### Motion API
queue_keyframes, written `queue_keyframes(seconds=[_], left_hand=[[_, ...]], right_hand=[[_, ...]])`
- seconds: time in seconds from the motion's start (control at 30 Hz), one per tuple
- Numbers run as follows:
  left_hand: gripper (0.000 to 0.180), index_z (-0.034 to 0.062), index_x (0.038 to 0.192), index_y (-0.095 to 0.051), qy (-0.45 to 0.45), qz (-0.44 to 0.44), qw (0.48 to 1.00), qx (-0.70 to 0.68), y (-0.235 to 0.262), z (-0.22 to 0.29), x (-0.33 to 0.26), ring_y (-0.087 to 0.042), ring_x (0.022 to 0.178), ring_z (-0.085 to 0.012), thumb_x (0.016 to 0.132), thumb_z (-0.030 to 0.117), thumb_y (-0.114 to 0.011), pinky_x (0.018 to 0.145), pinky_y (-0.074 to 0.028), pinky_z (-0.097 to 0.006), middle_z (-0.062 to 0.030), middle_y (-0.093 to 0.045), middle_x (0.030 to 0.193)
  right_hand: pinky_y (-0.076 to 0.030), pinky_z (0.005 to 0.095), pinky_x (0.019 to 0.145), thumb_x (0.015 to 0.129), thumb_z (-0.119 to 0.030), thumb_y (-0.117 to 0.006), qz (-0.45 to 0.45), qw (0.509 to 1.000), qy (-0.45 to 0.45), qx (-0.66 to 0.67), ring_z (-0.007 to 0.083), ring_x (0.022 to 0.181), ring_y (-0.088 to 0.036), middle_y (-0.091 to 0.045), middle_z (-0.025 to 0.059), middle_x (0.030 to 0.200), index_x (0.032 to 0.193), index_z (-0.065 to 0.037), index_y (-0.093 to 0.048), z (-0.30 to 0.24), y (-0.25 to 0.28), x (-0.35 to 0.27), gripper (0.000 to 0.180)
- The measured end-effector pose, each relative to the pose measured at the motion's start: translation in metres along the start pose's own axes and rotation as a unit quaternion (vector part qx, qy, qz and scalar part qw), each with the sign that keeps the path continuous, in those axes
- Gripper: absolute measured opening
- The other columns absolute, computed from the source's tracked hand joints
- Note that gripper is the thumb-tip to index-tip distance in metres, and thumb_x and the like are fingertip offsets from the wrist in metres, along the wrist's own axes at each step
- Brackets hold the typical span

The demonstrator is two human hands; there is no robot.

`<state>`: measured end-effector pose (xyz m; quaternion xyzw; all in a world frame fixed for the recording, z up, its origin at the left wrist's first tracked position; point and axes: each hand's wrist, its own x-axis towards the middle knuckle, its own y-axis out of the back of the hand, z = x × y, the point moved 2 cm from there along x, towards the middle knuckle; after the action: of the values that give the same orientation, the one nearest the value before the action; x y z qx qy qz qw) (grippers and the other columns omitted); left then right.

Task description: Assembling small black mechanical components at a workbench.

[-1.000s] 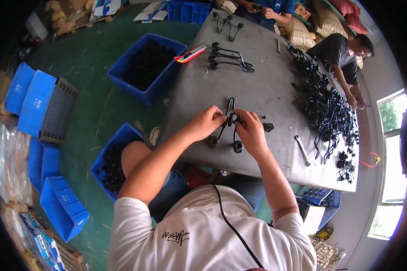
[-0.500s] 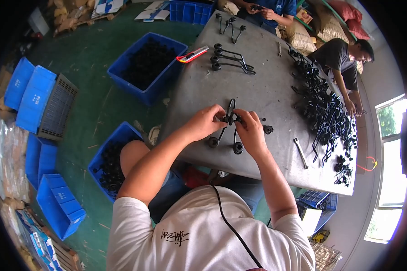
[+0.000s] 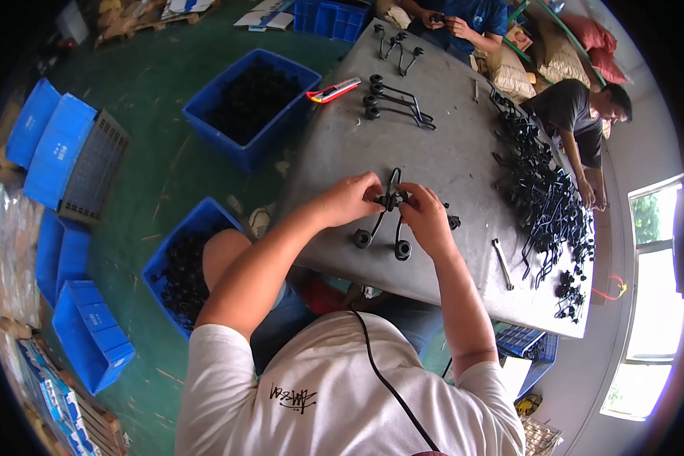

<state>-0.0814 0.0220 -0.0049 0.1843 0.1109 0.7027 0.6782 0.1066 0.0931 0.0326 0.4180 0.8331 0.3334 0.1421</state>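
Observation:
Over the near part of the table, a black bent rod (image 3: pixel 396 176) narrows to a loop at its far end, and round black bushings (image 3: pixel 403 249) sit on its near ends. My left hand (image 3: pixel 351 201) pinches the small dark fitting across the rod's middle from the left. From the right, the closed fingers of my right hand (image 3: pixel 427 218) grip the same middle part. My fingertips partly hide the fitting, so its exact shape is unclear. Just beyond my right hand lies another black bushing (image 3: pixel 454 222), touching the table.
Finished-looking bent rods (image 3: pixel 399 102) lie farther up the grey table (image 3: pixel 327 163). A red utility knife (image 3: pixel 334 90) rests at its left edge. Right are a wrench (image 3: pixel 503 264) and a heap of black rods (image 3: pixel 543 197). Blue bins (image 3: pixel 251 159) stand left; two people work across.
My hands stay at the rod's middle, with the right fingers shifted slightly around the fitting. The whole view has moved a little. The rod remains in nearly the same place on the table.

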Motion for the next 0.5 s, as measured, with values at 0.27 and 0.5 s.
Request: queue_keyframes(seconds=[0.27,0.5], left_hand=[[0.029,0.0027,0.103,-0.055,-0.004,-0.087,0.995,0.038,0.006,0.005,0.014,-0.065,0.088,-0.0232,0.084,0.009,-0.076,0.080,-0.052,-0.035,-0.0101,-0.067,0.095],[0.038,0.0028,0.107,-0.053,-0.027,-0.121,0.987,0.101,0.007,0.012,0.017,-0.066,0.092,-0.0269,0.082,0.014,-0.079,0.081,-0.053,-0.038,-0.0133,-0.067,0.100]], right_hand=[[-0.052,0.0390,0.077,0.086,-0.004,-0.064,0.022,1.000,-0.008,-0.002,0.0291,0.085,-0.063,-0.059,0.0159,0.101,0.123,-0.009,-0.064,0.004,-0.009,-0.006,0.037],[-0.052,0.0442,0.080,0.091,-0.007,-0.061,0.093,0.994,0.049,-0.036,0.0373,0.089,-0.061,-0.056,0.0185,0.108,0.131,-0.010,-0.058,0.004,-0.021,-0.021,0.041]])
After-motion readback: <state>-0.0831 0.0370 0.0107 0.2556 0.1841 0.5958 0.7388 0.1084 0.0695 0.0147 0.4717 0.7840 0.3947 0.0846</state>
